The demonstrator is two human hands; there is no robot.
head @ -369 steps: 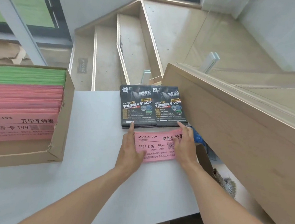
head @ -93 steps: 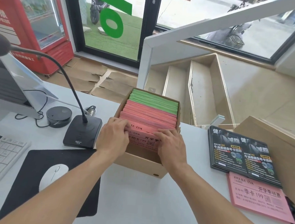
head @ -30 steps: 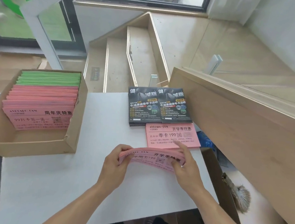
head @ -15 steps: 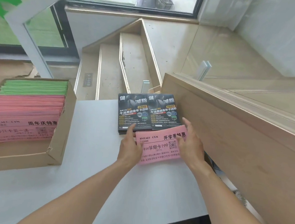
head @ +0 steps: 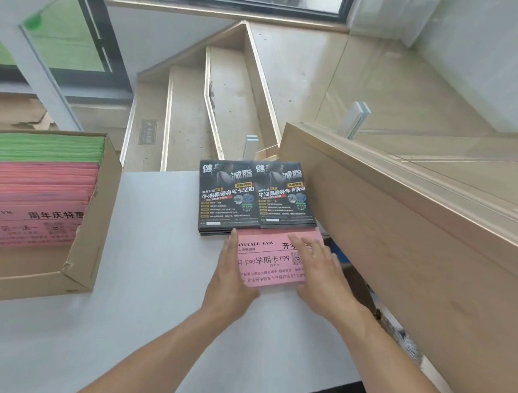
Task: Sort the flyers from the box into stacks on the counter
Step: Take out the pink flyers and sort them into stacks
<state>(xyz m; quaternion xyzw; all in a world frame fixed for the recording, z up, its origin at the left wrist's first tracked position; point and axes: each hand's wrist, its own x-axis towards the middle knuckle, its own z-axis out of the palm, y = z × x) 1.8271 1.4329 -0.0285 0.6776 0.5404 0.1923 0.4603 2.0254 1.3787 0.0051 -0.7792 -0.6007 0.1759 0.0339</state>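
Pink flyers [head: 272,261] — seemingly flat under both hands.

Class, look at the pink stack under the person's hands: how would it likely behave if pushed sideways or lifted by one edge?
The pink stack looks like thin loose sheets, so a sideways push would probably fan it out. Lifted by one edge, it would likely droop. Flat on the smooth counter, it may slide easily; the left hand and right hand flank it.

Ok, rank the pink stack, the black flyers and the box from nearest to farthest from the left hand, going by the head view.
1. Pink stack: the left hand rests on its left edge.
2. Black flyers: just beyond the pink stack, toward the counter's far edge.
3. Box: well off to the left on the counter.
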